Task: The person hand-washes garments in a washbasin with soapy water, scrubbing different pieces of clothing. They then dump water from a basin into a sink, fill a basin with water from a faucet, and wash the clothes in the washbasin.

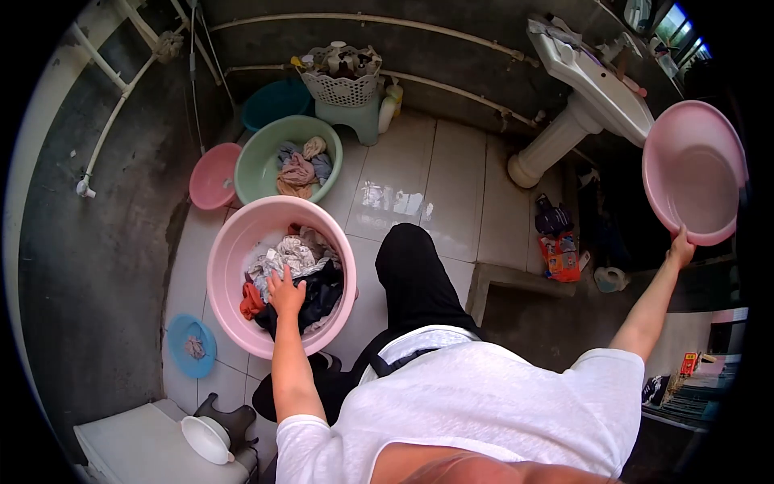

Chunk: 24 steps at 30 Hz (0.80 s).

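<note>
Lower layers hidden

Dark and patterned clothes (318, 286) heaped in large round pale-pink plastic basin (232, 270), touched by left hand (286, 294), fingers spread. Pink plastic basin (693, 165) pinched at rim by right hand (683, 248), fingers partly hidden. Third, smaller pink basin (211, 177) counted.

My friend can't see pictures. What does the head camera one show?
A person in a white shirt touches clothes in a big pink tub with their left hand, while their right hand holds a pink basin by its rim. On the tiled floor nearby are a green tub with more clothes and a white pedestal sink.
</note>
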Each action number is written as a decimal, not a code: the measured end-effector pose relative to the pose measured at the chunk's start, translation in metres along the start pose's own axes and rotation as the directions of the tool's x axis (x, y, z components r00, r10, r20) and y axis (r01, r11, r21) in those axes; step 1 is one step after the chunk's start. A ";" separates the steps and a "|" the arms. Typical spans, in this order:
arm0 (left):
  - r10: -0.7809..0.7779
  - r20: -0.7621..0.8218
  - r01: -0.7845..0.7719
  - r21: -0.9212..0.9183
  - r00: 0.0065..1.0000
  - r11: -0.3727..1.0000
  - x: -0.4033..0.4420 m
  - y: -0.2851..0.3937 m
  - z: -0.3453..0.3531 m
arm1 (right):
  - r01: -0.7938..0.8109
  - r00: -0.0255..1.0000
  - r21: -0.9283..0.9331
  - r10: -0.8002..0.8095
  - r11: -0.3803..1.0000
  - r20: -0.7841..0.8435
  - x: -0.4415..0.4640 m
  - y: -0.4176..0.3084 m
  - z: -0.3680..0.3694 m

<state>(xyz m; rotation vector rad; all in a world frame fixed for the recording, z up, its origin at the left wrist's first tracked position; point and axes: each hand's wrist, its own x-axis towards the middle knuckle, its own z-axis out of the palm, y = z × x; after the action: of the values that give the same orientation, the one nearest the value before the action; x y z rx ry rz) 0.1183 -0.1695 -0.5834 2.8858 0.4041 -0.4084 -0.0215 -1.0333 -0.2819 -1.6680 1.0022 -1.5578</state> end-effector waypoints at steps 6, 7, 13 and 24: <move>0.083 -0.125 -0.089 -0.045 0.989 0.995 -0.003 -0.008 0.004 | -0.682 0.675 0.393 0.737 0.617 0.014 -0.224 0.155 -0.075; 0.091 -0.149 -0.100 -0.054 0.985 0.993 -0.002 -0.006 0.004 | -0.772 0.595 0.361 0.794 0.524 0.120 -0.265 0.188 -0.075; 0.069 -0.153 -0.077 -0.044 0.986 0.996 -0.006 -0.004 0.001 | -0.987 0.160 0.039 0.941 0.156 0.298 -0.450 0.235 0.060; 0.059 -0.205 -0.094 -0.167 0.977 0.981 0.001 -0.012 -0.018 | -0.509 0.214 -0.758 0.913 0.408 0.347 -0.535 0.161 0.268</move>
<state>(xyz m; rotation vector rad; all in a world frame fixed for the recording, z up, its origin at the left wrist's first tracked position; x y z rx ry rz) 0.1201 -0.1534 -0.5692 2.7657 0.3392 -0.0665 0.2236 -0.6667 -0.7167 -1.4465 1.4631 0.1618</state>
